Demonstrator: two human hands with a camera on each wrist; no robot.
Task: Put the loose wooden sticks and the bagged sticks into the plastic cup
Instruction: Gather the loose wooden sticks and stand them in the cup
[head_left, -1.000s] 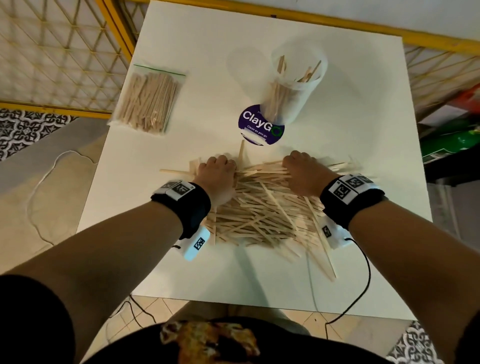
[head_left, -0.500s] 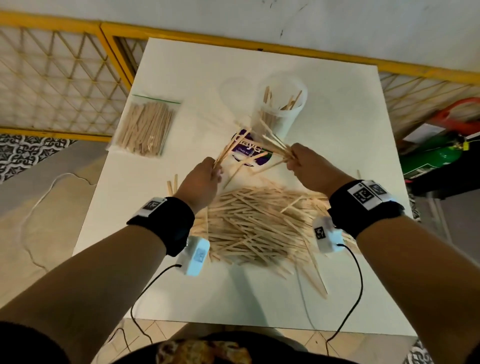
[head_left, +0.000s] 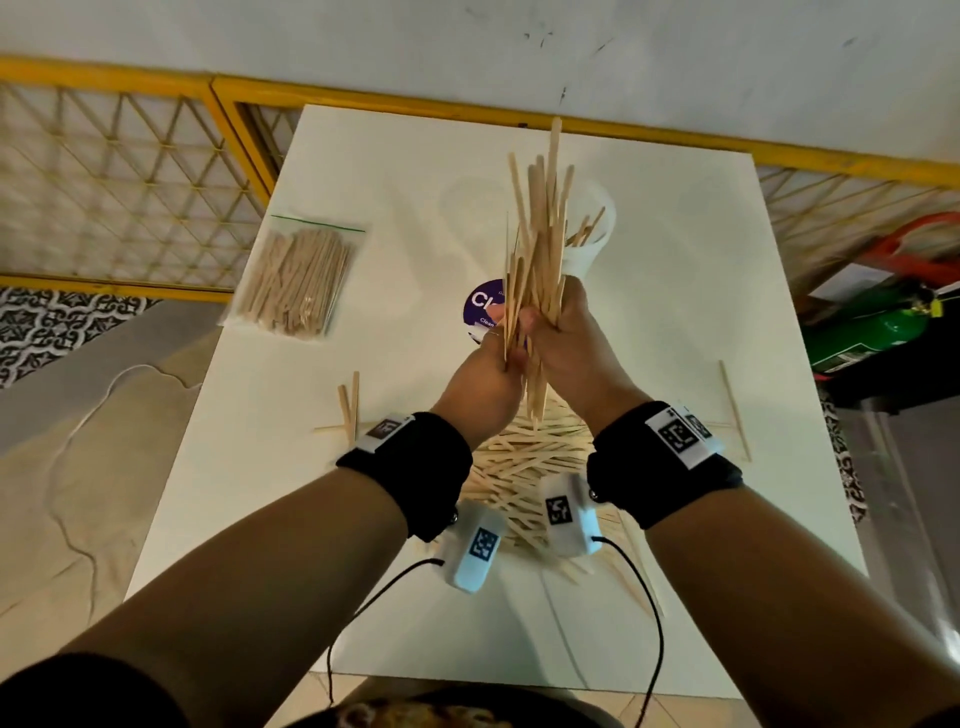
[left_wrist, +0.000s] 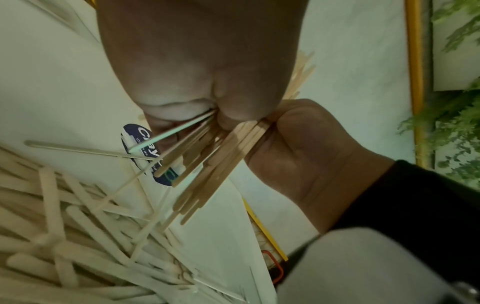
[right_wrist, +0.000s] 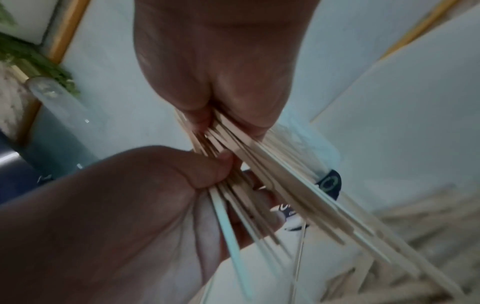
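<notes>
Both hands squeeze one upright bundle of wooden sticks (head_left: 537, 260) above the table, just in front of the clear plastic cup (head_left: 587, 249), which holds several sticks. My left hand (head_left: 491, 364) grips the bundle from the left and my right hand (head_left: 563, 338) from the right, palms facing each other. The wrist views show the same bundle of sticks (left_wrist: 215, 156) (right_wrist: 259, 174) clamped between curled fingers. A big heap of loose sticks (head_left: 524, 467) lies under my wrists. The bagged sticks (head_left: 298, 278) lie at the table's left edge.
A round purple sticker (head_left: 480, 306) is on the white table (head_left: 675, 322) beside the cup. A few stray sticks (head_left: 349, 400) lie left of the heap and one (head_left: 733, 410) at the right. A yellow lattice fence (head_left: 130, 182) borders the table; a green cylinder (head_left: 872, 327) lies at right.
Both hands lifted off the heap, each with a handful of sticks, then came together and raised the sticks upright as one bundle in front of the cup.
</notes>
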